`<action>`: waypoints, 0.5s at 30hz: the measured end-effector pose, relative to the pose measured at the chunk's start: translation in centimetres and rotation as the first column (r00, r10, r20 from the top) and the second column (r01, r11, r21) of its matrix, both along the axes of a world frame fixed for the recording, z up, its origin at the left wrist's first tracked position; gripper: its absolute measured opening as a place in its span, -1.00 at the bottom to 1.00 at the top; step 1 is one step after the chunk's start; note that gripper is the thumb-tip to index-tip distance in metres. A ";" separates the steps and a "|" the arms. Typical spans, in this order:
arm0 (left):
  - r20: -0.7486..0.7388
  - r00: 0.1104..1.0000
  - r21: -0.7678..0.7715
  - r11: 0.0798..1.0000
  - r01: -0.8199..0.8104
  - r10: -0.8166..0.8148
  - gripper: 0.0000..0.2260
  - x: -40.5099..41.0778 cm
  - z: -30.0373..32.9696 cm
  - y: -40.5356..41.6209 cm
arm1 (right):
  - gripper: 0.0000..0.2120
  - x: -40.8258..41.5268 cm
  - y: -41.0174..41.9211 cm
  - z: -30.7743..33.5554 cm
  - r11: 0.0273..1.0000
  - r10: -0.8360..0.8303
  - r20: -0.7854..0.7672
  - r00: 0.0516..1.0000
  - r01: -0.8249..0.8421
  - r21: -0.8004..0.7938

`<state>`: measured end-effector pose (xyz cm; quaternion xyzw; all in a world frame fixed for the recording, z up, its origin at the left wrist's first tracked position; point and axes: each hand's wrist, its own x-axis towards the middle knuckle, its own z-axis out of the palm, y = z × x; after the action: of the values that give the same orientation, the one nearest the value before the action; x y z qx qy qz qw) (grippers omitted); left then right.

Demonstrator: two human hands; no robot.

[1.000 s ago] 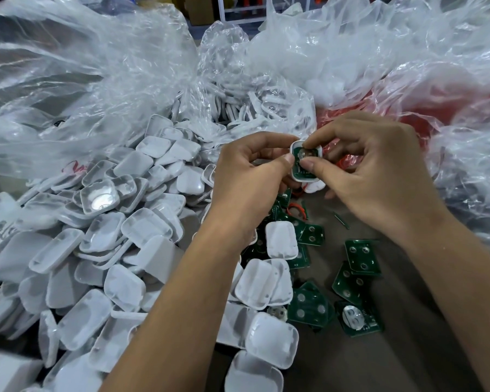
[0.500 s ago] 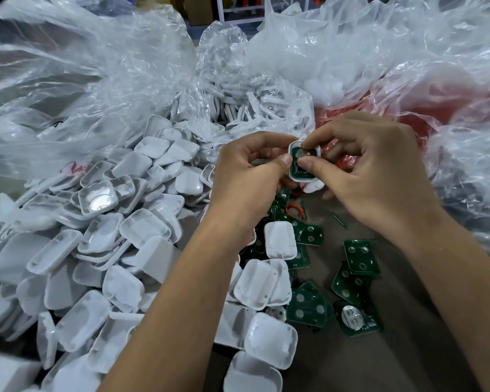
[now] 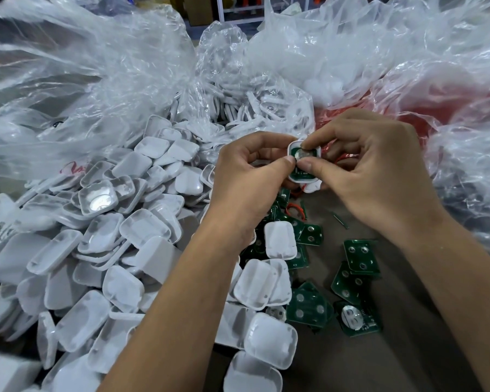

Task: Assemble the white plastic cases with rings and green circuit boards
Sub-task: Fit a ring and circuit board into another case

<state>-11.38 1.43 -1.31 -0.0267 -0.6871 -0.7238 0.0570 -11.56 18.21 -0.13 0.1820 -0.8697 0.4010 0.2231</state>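
Observation:
Both hands meet over the table's middle around one small white case (image 3: 302, 176) with a green circuit board seated inside it. My left hand (image 3: 249, 179) grips the case's left side, thumb on its rim. My right hand (image 3: 371, 171) pinches at the board's top, thumb and forefinger on a silvery round part there. A big heap of white cases (image 3: 119, 250) covers the left of the table. Loose green circuit boards (image 3: 359, 256) lie on the brown table under my wrists. A bag of white rings (image 3: 252, 108) sits behind my hands.
Crumpled clear plastic bags (image 3: 96, 66) ring the back and right, one over something red (image 3: 447, 94). A small red ring (image 3: 294, 210) and a thin green pin (image 3: 340, 221) lie on the brown tabletop (image 3: 379, 363) below my hands.
Both hands and the case have stayed in place. My right thumb and forefinger have closed in slightly on the top of the board.

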 end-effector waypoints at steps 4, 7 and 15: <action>-0.022 1.000 -0.026 1.000 -0.007 0.006 -0.79 0.0 0.0 0.0 | -0.88 0.0 0.0 -0.1 1.000 0.009 -0.001 1.000 -0.009 0.005; -0.028 1.000 -0.024 1.000 -0.014 0.013 -0.81 0.0 0.0 0.0 | -0.87 -0.1 0.1 -0.3 1.000 0.010 -0.009 1.000 -0.010 -0.004; -0.038 0.998 0.002 0.999 -0.040 0.040 -0.83 0.1 0.3 0.1 | -0.94 -0.7 0.3 -0.9 0.933 0.081 0.194 0.978 -0.006 -0.361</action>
<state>-11.26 1.51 -1.00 -0.0268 -0.6857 -0.7224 0.0846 -12.26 18.51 -1.01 0.1154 -0.7960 0.5743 0.1525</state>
